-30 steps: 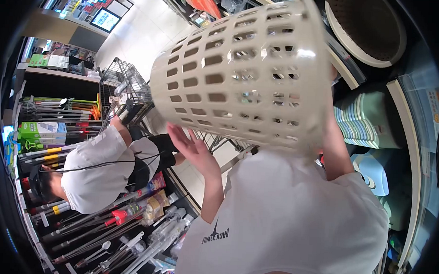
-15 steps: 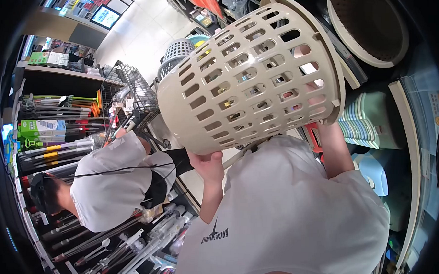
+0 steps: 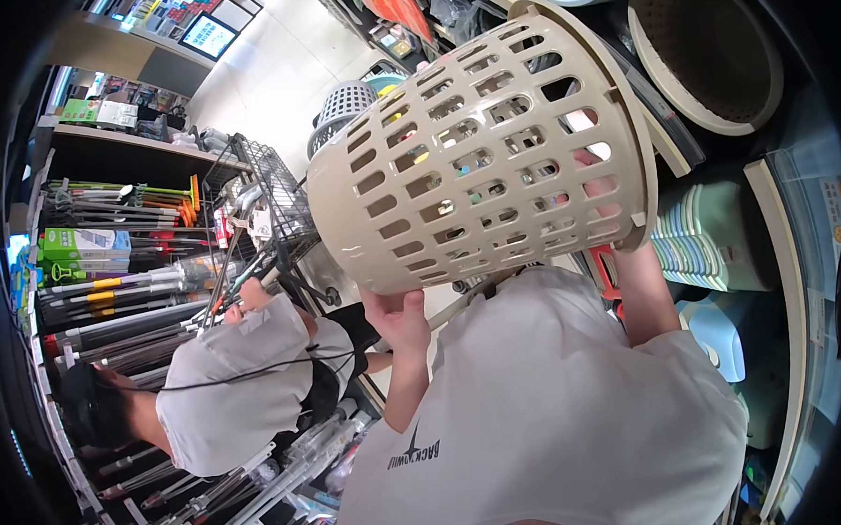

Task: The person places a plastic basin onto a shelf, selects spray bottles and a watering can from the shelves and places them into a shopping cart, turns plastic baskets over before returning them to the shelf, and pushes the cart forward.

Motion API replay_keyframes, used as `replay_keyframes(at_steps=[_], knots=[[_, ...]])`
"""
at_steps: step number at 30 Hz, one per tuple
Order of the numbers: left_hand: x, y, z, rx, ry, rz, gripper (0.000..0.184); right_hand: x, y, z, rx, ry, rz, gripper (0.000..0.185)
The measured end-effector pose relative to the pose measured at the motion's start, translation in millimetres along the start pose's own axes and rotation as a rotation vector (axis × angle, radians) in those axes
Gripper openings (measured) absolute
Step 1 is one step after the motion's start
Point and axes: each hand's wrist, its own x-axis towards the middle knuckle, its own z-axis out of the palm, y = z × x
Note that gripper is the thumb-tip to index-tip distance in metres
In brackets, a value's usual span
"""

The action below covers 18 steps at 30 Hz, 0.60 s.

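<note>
A large beige plastic laundry basket [image 3: 486,162] with slotted walls lies tilted on its side in front of my chest. Its rim faces the upper right and its base the lower left. My left hand [image 3: 399,320] grips the lower edge near the base, thumb showing and fingers partly hidden beneath. At the rim end, my right hand [image 3: 600,187] is at the basket's far side. Parts of it show through the slots, and its fingers are mostly hidden by the wall.
Another person [image 3: 237,381] in a white shirt bends at the left beside a wire cart [image 3: 264,190]. Mops and poles [image 3: 119,296] fill the left shelf. Another basket [image 3: 706,54] and stacked green-blue bins [image 3: 708,237] stand on the right shelves. A grey basket [image 3: 345,104] stands ahead.
The basket has turned slightly in my hands and shifted a little to the right. The other person has shifted downward and right in view, with a hand now visible near the cart.
</note>
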Motion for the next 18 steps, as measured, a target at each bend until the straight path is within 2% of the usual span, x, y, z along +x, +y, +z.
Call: replay_keyframes(at_steps=[4, 5, 6, 8, 9, 10, 11, 12, 14, 16, 18], knots=[[-2.0, -2.7, -1.8, -0.003, -0.001, -0.009, 0.084, -16.7, 3.2, -2.4, 0.036, -0.012, 0.075, 0.032], [57.6, -22.0, 2.8, 0.008, 0.012, -0.034, 0.085, 52.1, -6.1, 8.0, 0.057, -0.01, 0.122, 0.032], [67.3, -28.8, 15.2, 0.012, 0.015, -0.034, 0.085, 60.2, -10.9, 0.3, 0.069, -0.016, 0.146, 0.032], [77.4, -32.6, 15.7, 0.026, 0.023, 0.029, 0.071, 72.1, -10.7, 4.7, 0.089, -0.021, 0.191, 0.031], [82.0, -35.3, 11.9, 0.029, 0.028, 0.023, 0.071, 72.6, -8.6, 5.4, 0.098, -0.022, 0.218, 0.031], [88.9, -40.7, 6.1, 0.135, 0.093, -0.09, 0.06, 81.5, -6.3, 0.2, 0.095, -0.021, 0.231, 0.031], [95.2, -46.0, 1.1, 0.245, 0.16, -0.209, 0.05, 94.9, -2.9, -8.1, 0.015, -0.01, 0.114, 0.03], [110.5, -58.2, 4.1, 0.104, 0.176, -0.154, 0.036, 113.4, -0.3, -13.2, -0.071, -0.006, -0.004, 0.03], [120.0, -72.6, -7.8, 0.102, 0.309, -0.231, 0.029, 119.5, -6.6, -0.3, -0.212, 0.068, -0.133, 0.032], [113.8, -96.3, -35.4, 0.132, 0.302, -0.318, 0.024, 129.5, -2.8, 2.9, -0.268, 0.122, -0.172, 0.03], [97.5, -132.2, -60.2, 0.156, 0.292, -0.398, 0.02, 140.5, 13.1, 4.5, -0.476, 0.182, -0.37, 0.029]])
